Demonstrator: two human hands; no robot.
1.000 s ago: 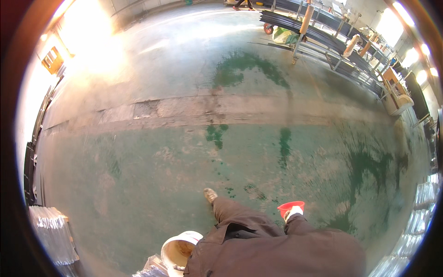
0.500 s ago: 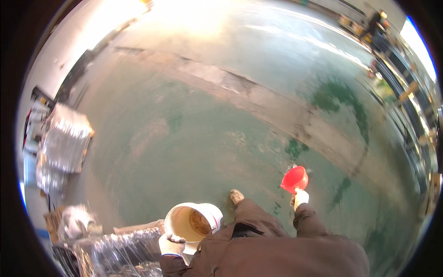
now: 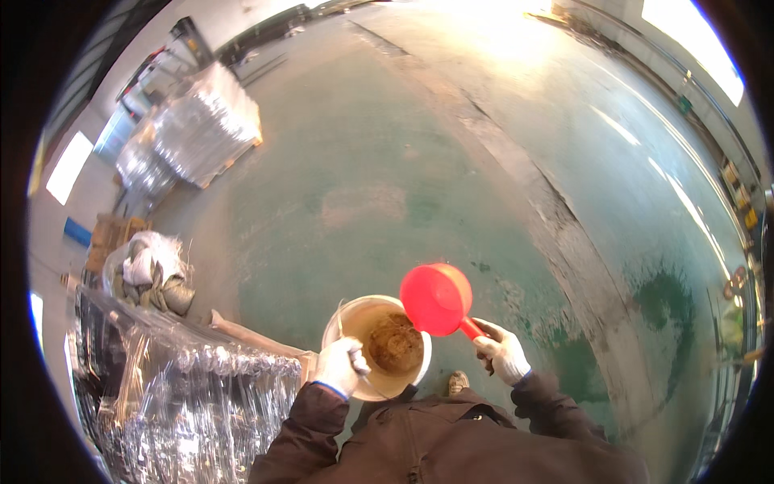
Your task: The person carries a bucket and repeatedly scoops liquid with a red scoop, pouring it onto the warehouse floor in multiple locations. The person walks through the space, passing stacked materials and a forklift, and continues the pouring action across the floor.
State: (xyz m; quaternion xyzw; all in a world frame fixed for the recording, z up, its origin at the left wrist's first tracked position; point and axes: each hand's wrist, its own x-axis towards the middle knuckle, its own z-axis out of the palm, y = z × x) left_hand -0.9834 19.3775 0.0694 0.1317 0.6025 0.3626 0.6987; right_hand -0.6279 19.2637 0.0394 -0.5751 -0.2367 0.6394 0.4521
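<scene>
I have the right hand (image 3: 503,352) wrapped around the handle of the red scoop (image 3: 437,300), whose bowl sits ahead and to the left of that grip, overlapping the bucket's edge; I can't tell whether they touch, or if the scoop holds anything. My left hand (image 3: 340,367) is closed at the near-left edge of the white bucket (image 3: 364,321), seemingly on its thin handle. Brown matter (image 3: 395,343) lies inside, right of that grip. A knock from the scoop, or a one-sided pull, could tip the bucket and spill onto the shoe (image 3: 458,382) below. Left of the left grip, the plastic-wrapped bundle (image 3: 201,403) could snag the sleeve. Farther right, dark, wet-looking patches (image 3: 665,302) might make footing slippery.
</scene>
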